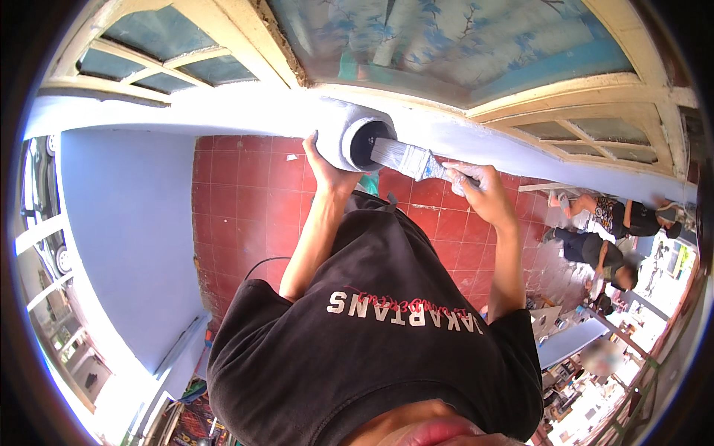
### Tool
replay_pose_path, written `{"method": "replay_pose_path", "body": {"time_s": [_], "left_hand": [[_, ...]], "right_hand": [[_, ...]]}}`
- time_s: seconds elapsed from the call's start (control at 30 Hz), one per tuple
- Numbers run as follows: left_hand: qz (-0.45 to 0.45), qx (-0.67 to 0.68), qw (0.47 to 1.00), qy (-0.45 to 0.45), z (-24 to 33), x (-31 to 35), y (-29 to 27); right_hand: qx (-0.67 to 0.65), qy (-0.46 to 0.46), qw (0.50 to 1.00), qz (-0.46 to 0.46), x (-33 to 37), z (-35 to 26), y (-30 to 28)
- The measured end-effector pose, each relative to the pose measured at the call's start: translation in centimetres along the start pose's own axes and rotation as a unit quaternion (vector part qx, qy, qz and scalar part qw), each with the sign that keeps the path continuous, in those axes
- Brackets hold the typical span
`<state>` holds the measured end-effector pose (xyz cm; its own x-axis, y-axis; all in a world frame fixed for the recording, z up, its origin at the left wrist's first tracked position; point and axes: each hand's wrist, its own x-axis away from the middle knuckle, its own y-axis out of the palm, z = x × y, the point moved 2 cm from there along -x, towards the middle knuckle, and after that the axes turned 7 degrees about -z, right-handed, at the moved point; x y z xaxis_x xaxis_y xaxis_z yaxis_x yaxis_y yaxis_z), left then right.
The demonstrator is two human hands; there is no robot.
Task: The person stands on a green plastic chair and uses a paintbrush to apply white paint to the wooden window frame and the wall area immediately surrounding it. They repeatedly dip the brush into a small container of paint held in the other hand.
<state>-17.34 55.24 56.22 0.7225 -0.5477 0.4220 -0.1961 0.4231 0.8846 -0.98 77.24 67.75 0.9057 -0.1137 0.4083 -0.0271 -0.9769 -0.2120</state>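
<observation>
My left hand (pixel 327 167) is wrapped round the side of a pale, paint-smeared can (pixel 341 134). The can's round, dark mouth faces to the right in the picture, and I cannot make out how much paint is inside. In my right hand (pixel 480 191) is a wide paintbrush (pixel 415 161), gripped by its handle. White-grey paint coats the brush and marks my right fingers. The bristle tips reach into the can's mouth, near its right rim.
A pale window sill (pixel 431 123) runs just beyond the can, under yellow-framed windows (pixel 535 100). Red tiles (pixel 245 193) cover the floor below. A light blue low wall (pixel 126 223) stands at left. At far right, two people (pixel 595 245) are near cluttered tables.
</observation>
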Motion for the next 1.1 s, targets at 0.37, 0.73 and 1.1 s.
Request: {"method": "replay_pose_path", "body": {"time_s": [0.37,0.73,1.1], "left_hand": [[0.029,0.030,0.999,0.004,2.3,0.1,-2.5],[-0.048,0.004,0.992,-0.119,1.3,-2.2,-2.5],[-0.136,-0.119,0.978,-0.106,0.5,0.6,2.6]], "right_hand": [[-0.085,-0.027,0.996,-0.029,-0.8,-0.4,-1.1],[-0.210,-0.223,0.950,-0.053,3.4,-9.5,-5.4],[-0.119,-0.560,0.724,0.384,14.7,-28.8,-22.3]]}}
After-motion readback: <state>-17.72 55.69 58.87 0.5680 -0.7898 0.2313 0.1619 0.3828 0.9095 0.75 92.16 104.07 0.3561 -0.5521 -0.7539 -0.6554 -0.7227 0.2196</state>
